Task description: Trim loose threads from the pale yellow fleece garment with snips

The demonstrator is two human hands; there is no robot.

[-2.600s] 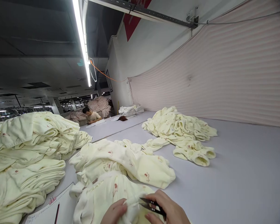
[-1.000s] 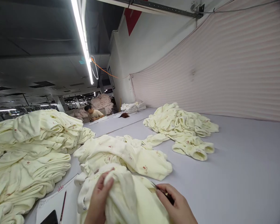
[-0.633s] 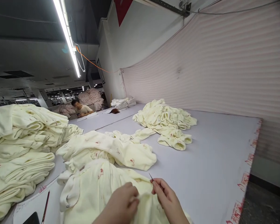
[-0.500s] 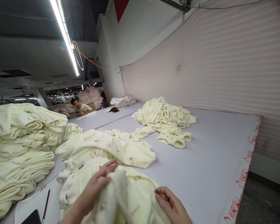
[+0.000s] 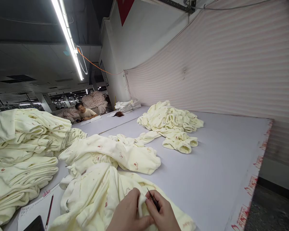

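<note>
A: Head view, near edge: why is the cream garment [image 5: 93, 199] bunched up like that?
B: So one fold stands up; the left hand [image 5: 128, 215] pinches that plush fleece, and the right hand [image 5: 162, 215] is closed on slim dark thread snips [image 5: 153, 200] touching it
A: And the rest?
B: Soft folded stacks [image 5: 21, 150] far left, loose heap [image 5: 170, 123] far right on the smooth grey tabletop [image 5: 219, 166]

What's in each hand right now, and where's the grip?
Left hand pinches a raised fold of the cream garment; right hand grips small dark snips by the handle, blades at that fold.
</note>
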